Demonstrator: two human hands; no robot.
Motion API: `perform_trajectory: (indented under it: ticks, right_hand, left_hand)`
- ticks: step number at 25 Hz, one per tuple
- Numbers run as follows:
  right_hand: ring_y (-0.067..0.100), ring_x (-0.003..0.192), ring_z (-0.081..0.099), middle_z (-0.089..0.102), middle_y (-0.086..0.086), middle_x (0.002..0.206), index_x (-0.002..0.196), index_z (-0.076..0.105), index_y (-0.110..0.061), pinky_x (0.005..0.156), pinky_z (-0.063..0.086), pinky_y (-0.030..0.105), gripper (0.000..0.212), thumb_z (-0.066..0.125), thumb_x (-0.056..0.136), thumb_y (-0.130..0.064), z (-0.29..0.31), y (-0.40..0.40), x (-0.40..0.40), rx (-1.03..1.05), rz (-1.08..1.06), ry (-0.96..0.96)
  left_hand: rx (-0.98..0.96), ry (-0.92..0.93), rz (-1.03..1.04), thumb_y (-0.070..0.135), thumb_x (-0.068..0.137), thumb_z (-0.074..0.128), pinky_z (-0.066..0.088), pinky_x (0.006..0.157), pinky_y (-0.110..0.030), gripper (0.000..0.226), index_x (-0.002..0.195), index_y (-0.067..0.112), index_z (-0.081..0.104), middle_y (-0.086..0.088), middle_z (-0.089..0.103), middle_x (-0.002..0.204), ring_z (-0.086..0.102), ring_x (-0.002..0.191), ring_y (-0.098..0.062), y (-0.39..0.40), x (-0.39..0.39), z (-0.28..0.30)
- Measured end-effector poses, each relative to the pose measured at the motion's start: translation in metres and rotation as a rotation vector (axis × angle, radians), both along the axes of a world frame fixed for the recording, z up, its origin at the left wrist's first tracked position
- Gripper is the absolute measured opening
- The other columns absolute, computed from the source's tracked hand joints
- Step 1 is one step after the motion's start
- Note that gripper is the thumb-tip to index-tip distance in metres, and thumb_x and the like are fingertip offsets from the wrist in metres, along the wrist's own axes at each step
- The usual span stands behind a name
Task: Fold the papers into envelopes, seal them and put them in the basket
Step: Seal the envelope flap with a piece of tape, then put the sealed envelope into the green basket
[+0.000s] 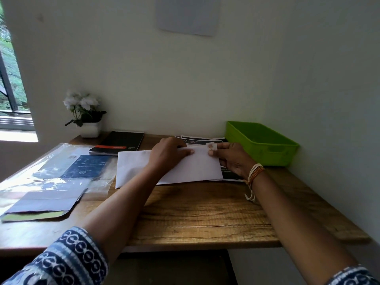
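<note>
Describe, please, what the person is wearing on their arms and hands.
Both forearms are bare, with sleeves pushed up: the left sleeve and right sleeve are dark blue with a white looped pattern. The right wrist carries thread bracelets in white and orange, with loose white ends hanging. No rings are visible.

Grainy matt wood table (205, 219) — matt white paper envelope (185, 169), glossy clear plastic sleeve (41, 167), smooth green plastic basket (265, 153).
</note>
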State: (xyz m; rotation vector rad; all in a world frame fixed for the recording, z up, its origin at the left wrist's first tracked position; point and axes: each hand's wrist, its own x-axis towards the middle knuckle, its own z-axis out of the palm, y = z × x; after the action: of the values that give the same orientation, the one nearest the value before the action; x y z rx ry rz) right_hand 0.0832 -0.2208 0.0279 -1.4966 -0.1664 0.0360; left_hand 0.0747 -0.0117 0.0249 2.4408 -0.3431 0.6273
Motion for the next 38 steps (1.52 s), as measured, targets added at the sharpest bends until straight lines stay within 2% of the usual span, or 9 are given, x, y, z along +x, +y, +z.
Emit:
perform_trajectory:
  ticks: [6, 13, 18, 21, 24, 27, 31, 35, 38]
  right_hand:
    - [0.017, 0.075, 0.073, 0.075, 0.010, 0.093, 0.098, 0.069, -0.003, 0.071, 0.061, 0.030, 0.015, 0.069, 0.084, -0.008, 0.000, 0.006, -0.003, -0.026, 0.057, 0.030]
    - [0.018, 0.066, 0.073, 0.074, 0.008, 0.075, 0.095, 0.063, -0.006, 0.063, 0.061, 0.030, 0.007, 0.061, 0.090, -0.007, 0.002, 0.036, -0.011, 0.122, 0.119, 0.095]
    - [0.011, 0.046, 0.066, 0.067, 0.002, 0.053, 0.083, 0.059, -0.008, 0.048, 0.057, 0.025, 0.009, 0.058, 0.091, -0.004, 0.028, 0.031, -0.007, 0.271, -0.082, 0.119]
    - [0.011, 0.049, 0.066, 0.068, 0.003, 0.058, 0.087, 0.059, -0.009, 0.045, 0.056, 0.024, 0.006, 0.057, 0.093, -0.009, 0.049, 0.009, -0.009, 0.332, -0.188, 0.106]
    - [0.018, 0.070, 0.063, 0.065, 0.006, 0.080, 0.092, 0.058, -0.012, 0.054, 0.058, 0.029, 0.009, 0.055, 0.095, -0.020, 0.059, -0.010, -0.024, 0.189, -0.136, 0.137]
    - [0.022, 0.078, 0.062, 0.065, 0.008, 0.088, 0.096, 0.059, -0.011, 0.061, 0.052, 0.033, 0.010, 0.059, 0.091, -0.020, 0.058, -0.025, -0.044, -0.016, -0.078, 0.214]
    - [0.026, 0.075, 0.059, 0.062, 0.013, 0.087, 0.099, 0.058, -0.002, 0.061, 0.053, 0.037, 0.010, 0.059, 0.091, -0.007, 0.072, -0.068, -0.052, -0.040, -0.170, 0.185]
    - [0.025, 0.073, 0.053, 0.057, 0.015, 0.093, 0.087, 0.059, -0.003, 0.059, 0.049, 0.035, 0.007, 0.065, 0.086, -0.005, 0.093, -0.122, -0.033, -0.172, -0.401, 0.194]
    - [0.026, 0.079, 0.051, 0.051, 0.014, 0.095, 0.109, 0.058, 0.000, 0.046, 0.046, 0.028, 0.023, 0.064, 0.088, -0.008, 0.105, -0.148, -0.010, -0.452, -0.458, 0.244]
  left_hand:
    - [-0.124, -0.113, 0.125, 0.048, 0.083, 0.062, 0.029, 0.049, -0.025, 0.034, 0.067, 0.018, 0.063, 0.002, 0.060, 0.068, 0.057, 0.066, -0.021, 0.003, -0.003, 0.009]
    - [-0.324, -0.234, 0.300, 0.051, 0.083, 0.060, 0.036, 0.054, -0.027, 0.034, 0.083, 0.020, 0.074, 0.000, 0.071, 0.081, 0.063, 0.074, -0.023, 0.006, -0.011, 0.028]
    - [-0.108, 0.079, 0.170, 0.049, 0.078, 0.064, 0.044, 0.062, -0.028, 0.034, 0.089, 0.018, 0.071, -0.005, 0.070, 0.085, 0.065, 0.077, -0.024, 0.020, 0.001, 0.050]
    - [-0.287, 0.334, -0.049, 0.028, 0.081, 0.072, 0.039, 0.044, -0.016, 0.027, 0.081, 0.001, 0.071, -0.008, 0.060, 0.065, 0.055, 0.045, -0.009, 0.009, 0.001, 0.068]
    - [-0.555, 0.331, -0.030, 0.022, 0.080, 0.074, 0.044, 0.046, -0.020, 0.026, 0.061, 0.010, 0.061, -0.006, 0.058, 0.064, 0.054, 0.049, -0.012, -0.032, 0.003, 0.073]
    - [-0.858, 0.357, -0.027, 0.024, 0.075, 0.078, 0.059, 0.072, -0.039, 0.026, 0.082, 0.002, 0.067, -0.015, 0.068, 0.084, 0.067, 0.077, -0.030, -0.079, 0.009, 0.073]
    - [-1.078, 0.510, -0.167, 0.012, 0.078, 0.076, 0.056, 0.072, -0.045, 0.030, 0.095, -0.005, 0.057, -0.018, 0.064, 0.096, 0.066, 0.091, -0.038, -0.137, 0.015, 0.083]
    - [-1.006, 0.753, -0.318, 0.004, 0.092, 0.058, 0.053, 0.054, -0.030, 0.028, 0.117, 0.002, 0.047, -0.012, 0.054, 0.078, 0.057, 0.067, -0.023, -0.179, 0.011, 0.092]
    - [-0.935, 0.808, -0.359, 0.006, 0.096, 0.051, 0.045, 0.050, -0.024, 0.023, 0.118, 0.004, 0.047, -0.010, 0.051, 0.074, 0.050, 0.061, -0.018, -0.197, 0.020, 0.084]
